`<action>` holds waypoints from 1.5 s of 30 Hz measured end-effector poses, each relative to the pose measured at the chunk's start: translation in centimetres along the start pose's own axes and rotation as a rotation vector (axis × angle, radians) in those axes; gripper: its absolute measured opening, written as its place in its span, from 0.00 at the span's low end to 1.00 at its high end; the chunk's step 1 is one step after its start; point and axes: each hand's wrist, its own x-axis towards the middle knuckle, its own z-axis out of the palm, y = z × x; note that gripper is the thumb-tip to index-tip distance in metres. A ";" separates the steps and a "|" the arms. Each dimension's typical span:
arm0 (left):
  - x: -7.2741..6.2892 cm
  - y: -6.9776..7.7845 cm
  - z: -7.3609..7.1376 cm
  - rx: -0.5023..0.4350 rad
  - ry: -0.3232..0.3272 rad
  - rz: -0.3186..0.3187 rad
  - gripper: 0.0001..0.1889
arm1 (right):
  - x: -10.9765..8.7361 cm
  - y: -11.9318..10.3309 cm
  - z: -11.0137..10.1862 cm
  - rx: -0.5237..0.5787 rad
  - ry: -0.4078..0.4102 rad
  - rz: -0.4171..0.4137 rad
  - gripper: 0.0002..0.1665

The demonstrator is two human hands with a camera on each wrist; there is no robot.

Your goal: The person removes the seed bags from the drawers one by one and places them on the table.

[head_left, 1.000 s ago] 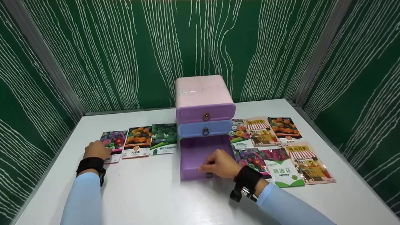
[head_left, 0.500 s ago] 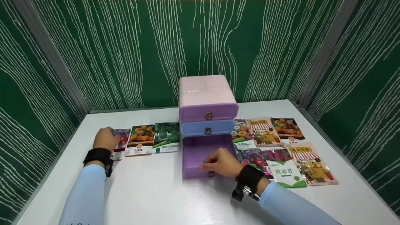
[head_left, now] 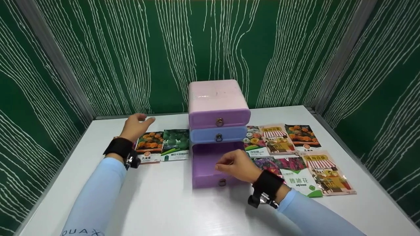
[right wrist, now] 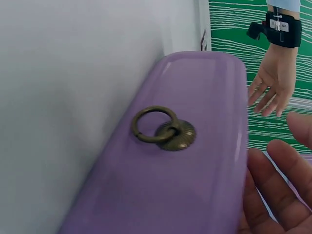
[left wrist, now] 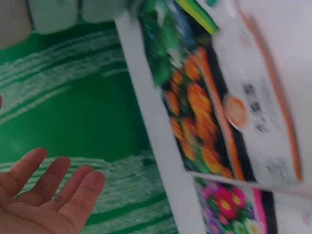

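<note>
My left hand is raised over the seed packets at left, fingers spread and holding nothing. In the left wrist view its fingers are extended beside the marigold seed packet. A purple-flower packet lies beside that one, largely hidden by the wrist in the head view. My right hand is at the pulled-out bottom purple drawer of a small pink cabinet. Its loosely bent fingers lie along the drawer front's upper edge, holding nothing; the ring pull hangs free.
A green-picture packet lies against the cabinet's left side. On its right, several packets lie in two rows, including a white-and-green one and a shopfront one. The blue drawer is pushed in. Green walls enclose the white table.
My left hand has moved up and right from the leftmost packet to above the marigold packet, its fingers opening out. The right hand has shifted slightly right, its fingers coming away from the drawer rim.
</note>
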 end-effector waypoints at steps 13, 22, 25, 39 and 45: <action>-0.3 7.8 3.2 -0.258 -0.181 0.013 0.37 | -1.9 -1.4 -1.6 -0.028 0.013 0.002 0.09; 0.2 10.1 5.8 -0.299 -0.278 -0.067 0.42 | -3.4 -0.9 -0.2 -0.195 -0.047 -0.028 0.19; 0.4 10.6 6.7 -0.296 -0.307 -0.080 0.42 | -3.8 -0.7 0.5 -0.291 -0.035 -0.016 0.23; 0.1 12.3 8.3 -0.292 -0.333 -0.068 0.45 | -4.5 -0.6 4.3 -0.726 0.100 -0.011 0.26; 0.2 12.4 8.5 -0.339 -0.333 -0.080 0.46 | -3.9 -0.5 4.9 -0.802 0.133 -0.043 0.15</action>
